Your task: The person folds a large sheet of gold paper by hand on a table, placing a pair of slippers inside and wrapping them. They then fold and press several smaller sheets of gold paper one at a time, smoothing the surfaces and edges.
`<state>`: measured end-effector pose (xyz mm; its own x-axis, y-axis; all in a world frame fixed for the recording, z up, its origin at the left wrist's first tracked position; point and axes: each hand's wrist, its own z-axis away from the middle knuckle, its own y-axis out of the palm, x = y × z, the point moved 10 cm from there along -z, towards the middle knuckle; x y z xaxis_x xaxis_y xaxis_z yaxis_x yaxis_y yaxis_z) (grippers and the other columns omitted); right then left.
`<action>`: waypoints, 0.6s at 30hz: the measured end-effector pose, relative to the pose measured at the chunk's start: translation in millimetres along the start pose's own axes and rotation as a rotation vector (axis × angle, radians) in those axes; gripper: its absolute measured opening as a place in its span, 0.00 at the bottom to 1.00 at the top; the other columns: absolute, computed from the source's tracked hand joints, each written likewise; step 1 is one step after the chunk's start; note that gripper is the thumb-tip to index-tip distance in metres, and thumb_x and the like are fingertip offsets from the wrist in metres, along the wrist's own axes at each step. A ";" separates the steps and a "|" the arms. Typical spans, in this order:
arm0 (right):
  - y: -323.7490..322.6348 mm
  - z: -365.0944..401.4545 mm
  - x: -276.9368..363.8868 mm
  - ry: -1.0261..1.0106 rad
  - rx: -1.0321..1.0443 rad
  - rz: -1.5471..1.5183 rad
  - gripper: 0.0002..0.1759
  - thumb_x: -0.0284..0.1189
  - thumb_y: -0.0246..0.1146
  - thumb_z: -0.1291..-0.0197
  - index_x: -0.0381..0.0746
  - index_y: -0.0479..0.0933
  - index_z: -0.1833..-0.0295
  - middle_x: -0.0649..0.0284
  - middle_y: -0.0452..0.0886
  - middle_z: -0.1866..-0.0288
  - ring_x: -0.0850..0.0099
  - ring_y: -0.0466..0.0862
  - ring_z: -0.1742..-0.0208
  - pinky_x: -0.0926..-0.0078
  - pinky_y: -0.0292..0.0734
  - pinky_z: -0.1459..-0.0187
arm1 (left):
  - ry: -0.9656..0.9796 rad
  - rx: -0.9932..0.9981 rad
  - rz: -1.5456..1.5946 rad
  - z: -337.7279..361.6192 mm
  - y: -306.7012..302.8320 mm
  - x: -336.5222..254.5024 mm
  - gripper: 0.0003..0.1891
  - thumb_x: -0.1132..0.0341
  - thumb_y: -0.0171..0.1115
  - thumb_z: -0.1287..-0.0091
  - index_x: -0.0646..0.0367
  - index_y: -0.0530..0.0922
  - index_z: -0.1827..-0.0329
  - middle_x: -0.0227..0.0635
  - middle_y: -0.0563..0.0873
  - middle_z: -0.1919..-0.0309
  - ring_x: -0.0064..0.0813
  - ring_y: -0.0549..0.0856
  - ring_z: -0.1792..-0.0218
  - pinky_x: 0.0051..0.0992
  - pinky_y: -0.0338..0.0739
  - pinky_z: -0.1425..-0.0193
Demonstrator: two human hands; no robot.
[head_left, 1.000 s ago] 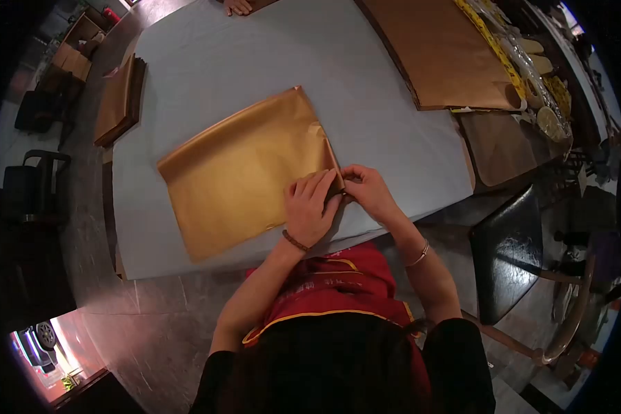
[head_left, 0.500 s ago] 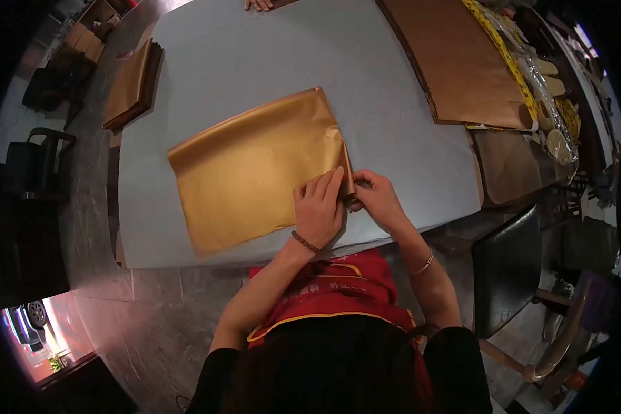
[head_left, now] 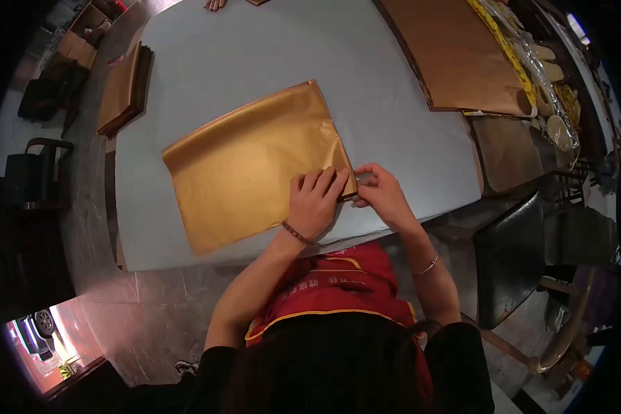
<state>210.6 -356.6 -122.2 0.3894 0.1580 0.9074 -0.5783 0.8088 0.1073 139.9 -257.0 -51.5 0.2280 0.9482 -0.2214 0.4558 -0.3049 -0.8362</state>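
Gold rectangular foil-like sheet (head_left: 245,165) lies by near edge of grey cloth-covered table (head_left: 421,165); prob. light, slick, easily creased, so hold by edges. L hand (head_left: 314,200) flat on it; R hand (head_left: 384,198) curled at near-R corner (can't tell if gripping).

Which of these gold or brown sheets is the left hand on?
The gold sheet nearest the red apron: the left hand lies on it near the right edge. The left pile and upper right pile are darker and untouched.
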 end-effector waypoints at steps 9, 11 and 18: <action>-5.3 1.6 -3.4 0.050 -0.009 -0.001 0.16 0.23 0.59 0.39 0.34 0.69 0.45 0.63 0.78 0.63 0.75 0.82 0.65 0.78 0.82 0.62 | 0.106 0.044 -0.002 -2.8 4.3 -9.0 0.21 0.66 0.59 0.43 0.58 0.76 0.44 0.37 0.78 0.48 0.33 0.77 0.48 0.37 0.69 0.46; -6.5 3.2 -4.2 0.060 -0.009 -0.004 0.16 0.23 0.59 0.39 0.34 0.69 0.45 0.63 0.78 0.63 0.75 0.82 0.65 0.78 0.82 0.62 | 0.100 0.046 -0.004 -4.5 3.0 -9.4 0.21 0.66 0.60 0.43 0.58 0.76 0.45 0.37 0.78 0.49 0.33 0.77 0.48 0.37 0.69 0.46; -8.1 4.5 -3.8 0.051 -0.019 -0.024 0.16 0.25 0.59 0.38 0.32 0.70 0.46 0.61 0.79 0.63 0.75 0.82 0.65 0.79 0.82 0.65 | 0.118 0.033 -0.009 -3.9 3.0 -10.3 0.21 0.67 0.64 0.44 0.57 0.77 0.45 0.36 0.80 0.49 0.33 0.79 0.48 0.35 0.70 0.47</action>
<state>210.5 -366.3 -124.6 0.4395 0.1668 0.8826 -0.5545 0.8234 0.1205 142.3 -268.0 -49.7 0.3244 0.9331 -0.1553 0.4304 -0.2918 -0.8542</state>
